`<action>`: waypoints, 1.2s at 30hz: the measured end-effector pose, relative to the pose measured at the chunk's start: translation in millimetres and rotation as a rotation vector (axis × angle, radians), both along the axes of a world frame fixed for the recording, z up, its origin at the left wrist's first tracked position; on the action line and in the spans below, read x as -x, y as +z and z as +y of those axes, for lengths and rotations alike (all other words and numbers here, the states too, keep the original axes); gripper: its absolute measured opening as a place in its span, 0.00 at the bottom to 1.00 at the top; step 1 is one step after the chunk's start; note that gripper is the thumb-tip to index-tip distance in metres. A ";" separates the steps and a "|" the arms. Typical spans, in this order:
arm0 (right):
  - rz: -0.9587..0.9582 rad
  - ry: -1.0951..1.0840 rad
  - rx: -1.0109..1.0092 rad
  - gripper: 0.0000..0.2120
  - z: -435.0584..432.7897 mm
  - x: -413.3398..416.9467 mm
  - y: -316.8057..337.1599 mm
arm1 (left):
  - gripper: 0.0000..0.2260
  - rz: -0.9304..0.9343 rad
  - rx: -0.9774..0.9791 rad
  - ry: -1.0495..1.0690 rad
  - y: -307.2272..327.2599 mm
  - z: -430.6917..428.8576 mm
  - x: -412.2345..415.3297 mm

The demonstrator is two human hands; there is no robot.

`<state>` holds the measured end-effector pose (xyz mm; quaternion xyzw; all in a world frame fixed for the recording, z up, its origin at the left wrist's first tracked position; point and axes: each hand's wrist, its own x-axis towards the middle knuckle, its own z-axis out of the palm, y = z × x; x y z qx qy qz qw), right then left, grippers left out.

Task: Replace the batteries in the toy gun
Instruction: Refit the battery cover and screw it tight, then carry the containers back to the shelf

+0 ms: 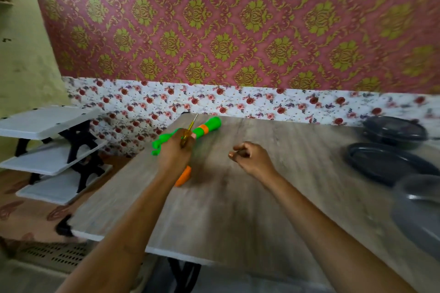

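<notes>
Home room, damask wallpaper [214, 19], floral wall strip [214, 100], wood-look table [238, 197], dark dishes [388, 162], white tiered shelf [47, 121]

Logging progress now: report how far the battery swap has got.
Early. Done: nothing visible; no batteries or loose cover show. In hand: the left hand holds a screwdriver over the toy gun lying on the table; the right hand is curled nearby, contents unclear. Left: open it, swap batteries, close up.
</notes>
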<state>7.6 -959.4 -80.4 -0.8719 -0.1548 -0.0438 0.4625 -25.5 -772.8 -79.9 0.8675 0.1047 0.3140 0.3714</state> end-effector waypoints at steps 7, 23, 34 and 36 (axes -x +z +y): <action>-0.085 -0.290 0.028 0.12 -176.5 36.6 22.2 | 0.06 0.111 -0.020 -0.330 3.9 -157.0 -26.8; 0.153 -0.624 0.589 0.36 -393.2 107.0 8.5 | 0.12 0.379 -0.316 -0.594 -26.9 -378.0 -84.3; 0.042 -0.726 0.297 0.27 -375.5 104.5 2.8 | 0.12 -0.129 -0.627 -0.411 15.9 -337.7 -86.8; 0.043 -0.705 0.263 0.26 -360.4 97.3 3.2 | 0.14 -0.254 -0.663 -0.344 36.9 -317.9 -77.0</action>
